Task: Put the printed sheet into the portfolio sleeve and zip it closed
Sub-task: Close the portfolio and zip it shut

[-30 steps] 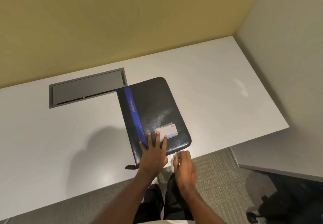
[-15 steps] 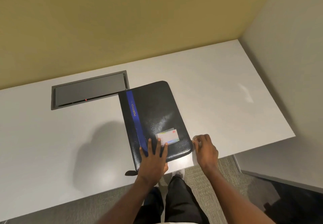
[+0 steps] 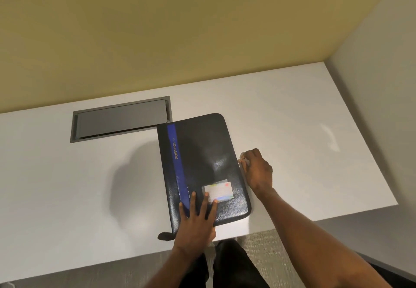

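A black portfolio sleeve [image 3: 202, 152] with a blue stripe lies closed on the white table [image 3: 67, 186], its near edge close to the table's front. A small card sits in a clear pocket [image 3: 219, 192] on its cover. My left hand [image 3: 198, 218] presses flat on the near part of the cover, fingers spread. My right hand [image 3: 255, 169] is at the sleeve's right edge, about halfway up, fingers pinched on the small zipper pull [image 3: 244, 160]. The printed sheet is not visible.
A grey recessed cable hatch [image 3: 120, 119] is set in the table just left of the sleeve's far corner. A black tab [image 3: 165, 235] sticks out at the sleeve's near left corner. Yellow wall behind, grey wall to the right, carpet and my legs below.
My right hand has travelled with the zipper pull from the sleeve's near edge, around the near right corner, and up the right side. My left hand stays pressed on the cover.
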